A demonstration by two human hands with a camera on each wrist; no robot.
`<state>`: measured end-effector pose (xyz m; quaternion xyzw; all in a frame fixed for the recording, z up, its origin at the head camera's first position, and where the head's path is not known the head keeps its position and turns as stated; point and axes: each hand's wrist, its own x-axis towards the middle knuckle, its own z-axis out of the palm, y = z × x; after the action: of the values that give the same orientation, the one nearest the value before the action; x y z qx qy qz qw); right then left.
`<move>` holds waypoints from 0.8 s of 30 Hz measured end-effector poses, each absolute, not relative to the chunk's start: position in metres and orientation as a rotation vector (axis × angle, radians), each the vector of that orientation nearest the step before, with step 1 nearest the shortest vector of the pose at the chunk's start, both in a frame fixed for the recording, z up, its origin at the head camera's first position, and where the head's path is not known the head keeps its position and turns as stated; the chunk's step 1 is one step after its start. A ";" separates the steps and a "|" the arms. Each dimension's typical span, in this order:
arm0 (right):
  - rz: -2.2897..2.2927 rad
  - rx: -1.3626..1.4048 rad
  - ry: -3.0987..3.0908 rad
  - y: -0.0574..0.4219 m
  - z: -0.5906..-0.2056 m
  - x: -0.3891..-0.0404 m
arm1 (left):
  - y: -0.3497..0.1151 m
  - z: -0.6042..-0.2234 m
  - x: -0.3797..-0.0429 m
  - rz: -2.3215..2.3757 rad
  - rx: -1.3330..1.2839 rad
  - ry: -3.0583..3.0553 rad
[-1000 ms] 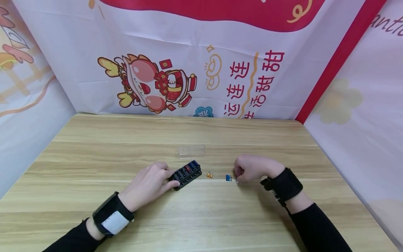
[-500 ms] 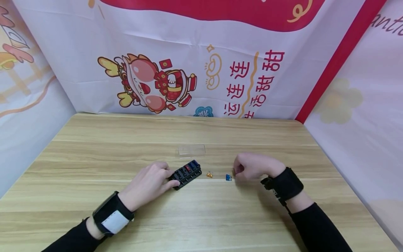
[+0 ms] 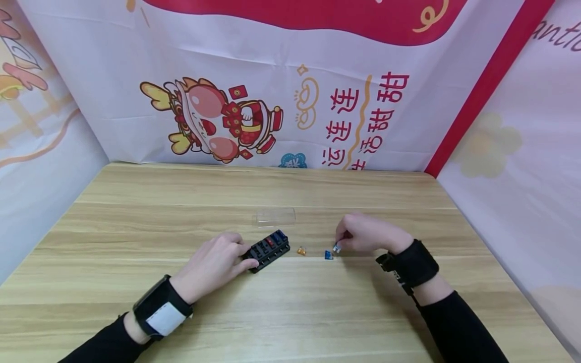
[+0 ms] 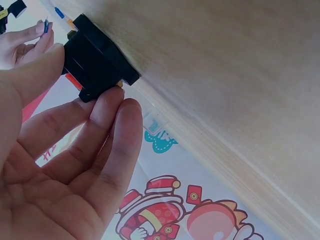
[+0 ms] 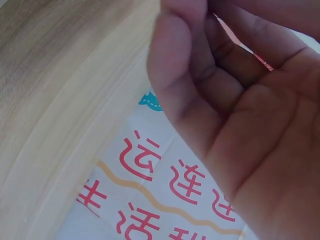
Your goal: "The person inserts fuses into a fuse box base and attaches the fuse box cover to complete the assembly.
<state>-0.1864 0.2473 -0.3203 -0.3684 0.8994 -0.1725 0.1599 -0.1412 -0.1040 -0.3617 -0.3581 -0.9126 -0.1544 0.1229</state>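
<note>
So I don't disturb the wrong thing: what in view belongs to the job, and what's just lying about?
Job:
black slotted plastic block, held by the left hand
small bluish piece, pinched by the right hand
probably small translucent orange piece and small deep-blue piece

Lying about:
clear rectangular plastic cover, untouched; may belong too

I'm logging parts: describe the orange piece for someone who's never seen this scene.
On the pale wood-grain table, the left hand holds a long black plastic block. Just right of it lies a small translucent orange piece. Its colour distinguishes it from the small blue piece farther right.
</note>
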 end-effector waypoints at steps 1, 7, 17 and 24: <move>-0.494 -1.043 2.575 0.247 -0.320 -0.186 | -0.104 -0.362 -0.141 -0.450 -1.045 -2.662; -0.501 -0.958 2.598 0.247 -0.320 -0.185 | -0.104 -0.361 -0.141 -0.451 -1.047 -2.666; -0.517 -0.922 2.635 0.244 -0.318 -0.185 | -0.103 -0.360 -0.140 -0.448 -1.053 -2.651; -0.580 -0.990 2.693 0.232 -0.315 -0.181 | -0.104 -0.360 -0.141 -0.456 -1.054 -2.652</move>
<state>-0.1812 0.2322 -0.3150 -0.3361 0.9147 -0.1969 0.1072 -0.1409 -0.1040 -0.3603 -0.3619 -0.9104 -0.1565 0.1257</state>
